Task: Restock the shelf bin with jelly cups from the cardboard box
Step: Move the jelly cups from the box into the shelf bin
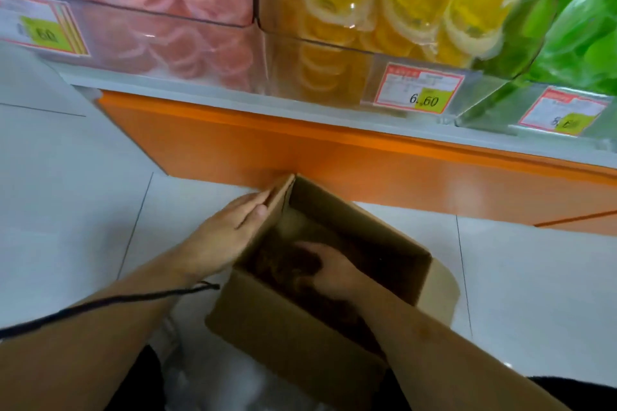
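Head cam: left hand (233, 227) flat, fingers straight, on the cardboard box (293, 320) flap; right hand (330, 267) digs inside, grip unclear. Yellow bin (320, 53) looks pretty full, restocking not finished.

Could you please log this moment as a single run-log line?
left hand: flat against box flap | right hand: reaching inside cardboard box, grasp unclear | box: on floor below shelf bins

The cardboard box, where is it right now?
The cardboard box sits open on the floor, low centre of the head view, below the orange shelf base.
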`<state>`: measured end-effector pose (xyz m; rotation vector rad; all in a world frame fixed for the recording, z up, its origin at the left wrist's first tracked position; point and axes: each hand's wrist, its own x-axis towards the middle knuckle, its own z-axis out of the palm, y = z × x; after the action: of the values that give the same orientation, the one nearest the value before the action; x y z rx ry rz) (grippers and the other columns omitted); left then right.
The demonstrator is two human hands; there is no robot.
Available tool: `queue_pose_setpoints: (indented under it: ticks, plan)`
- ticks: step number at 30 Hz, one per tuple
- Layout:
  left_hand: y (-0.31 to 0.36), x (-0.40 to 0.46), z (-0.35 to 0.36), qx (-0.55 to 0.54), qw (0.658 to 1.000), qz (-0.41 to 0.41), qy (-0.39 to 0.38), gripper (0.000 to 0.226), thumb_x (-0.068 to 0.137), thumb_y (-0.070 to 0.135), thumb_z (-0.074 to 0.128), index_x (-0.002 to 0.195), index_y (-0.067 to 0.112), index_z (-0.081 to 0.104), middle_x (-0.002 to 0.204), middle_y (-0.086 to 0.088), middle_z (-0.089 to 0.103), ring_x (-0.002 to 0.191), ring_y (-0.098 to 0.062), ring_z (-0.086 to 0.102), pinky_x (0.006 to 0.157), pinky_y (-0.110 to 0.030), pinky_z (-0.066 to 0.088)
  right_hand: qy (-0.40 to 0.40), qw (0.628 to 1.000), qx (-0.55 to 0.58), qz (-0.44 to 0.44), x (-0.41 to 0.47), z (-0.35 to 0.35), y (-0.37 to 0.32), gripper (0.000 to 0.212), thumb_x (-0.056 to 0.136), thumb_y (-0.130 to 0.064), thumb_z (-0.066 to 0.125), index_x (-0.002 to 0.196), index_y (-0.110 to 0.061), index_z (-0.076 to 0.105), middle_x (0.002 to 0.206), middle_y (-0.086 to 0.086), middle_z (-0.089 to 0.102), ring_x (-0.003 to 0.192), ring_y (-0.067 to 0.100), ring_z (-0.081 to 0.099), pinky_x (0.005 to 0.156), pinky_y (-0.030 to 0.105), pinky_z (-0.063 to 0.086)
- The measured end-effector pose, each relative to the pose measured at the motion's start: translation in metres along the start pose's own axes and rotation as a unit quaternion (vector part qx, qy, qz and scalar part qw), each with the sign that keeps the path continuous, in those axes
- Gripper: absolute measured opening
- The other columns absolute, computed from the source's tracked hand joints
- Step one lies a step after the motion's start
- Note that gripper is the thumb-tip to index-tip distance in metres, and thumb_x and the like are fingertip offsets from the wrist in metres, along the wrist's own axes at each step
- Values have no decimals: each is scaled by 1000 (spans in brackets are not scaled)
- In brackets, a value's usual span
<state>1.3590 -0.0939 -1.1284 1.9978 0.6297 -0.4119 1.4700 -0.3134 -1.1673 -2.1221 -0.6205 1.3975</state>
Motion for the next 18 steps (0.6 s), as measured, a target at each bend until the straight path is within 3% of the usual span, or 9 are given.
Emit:
queue_pose_setpoints:
  ticks: [3,6,10,14,18]
  plan:
    - [-13,12,6,-6,1000,9,9,59,105,63,26,161,44,25,165,21,26,150,-5,26,119,-28,20,-44,999,-3,-9,28,17,-7,41,94,-35,73,126,-58,61,133,-19,62,124,4,56,115,33,40]
    - [-16,15,8,-8,999,25,18,58,105,60,26,160,44,27,155,25,31,138,3,31,114,-26,26,-53,997,-63,-11,58,33,-1,51,93,-41,73,140,-50,57,145,-11,60,133,12,55,118,35,38]
    - [-15,13,13,-27,999,26,32,52,109,52,31,160,41,31,140,29,34,126,7,34,105,-22,28,-37,990,-134,3,83,44,12,69,80,-60,76,142,-54,48,148,-12,57,136,18,54,117,44,43]
    - [-18,14,15,-48,997,45,36,50,109,52,32,158,45,33,149,23,41,130,5,39,109,-25,34,-9,991,-134,-15,82,46,8,52,88,-48,76,135,-51,55,133,-16,66,124,12,62,110,42,50]
    - [-19,13,14,-47,996,59,46,49,109,53,32,158,46,32,155,23,42,137,5,38,113,-26,33,-10,994,-106,-13,80,45,7,39,95,-29,73,131,-42,64,130,-9,68,122,14,63,109,42,51]
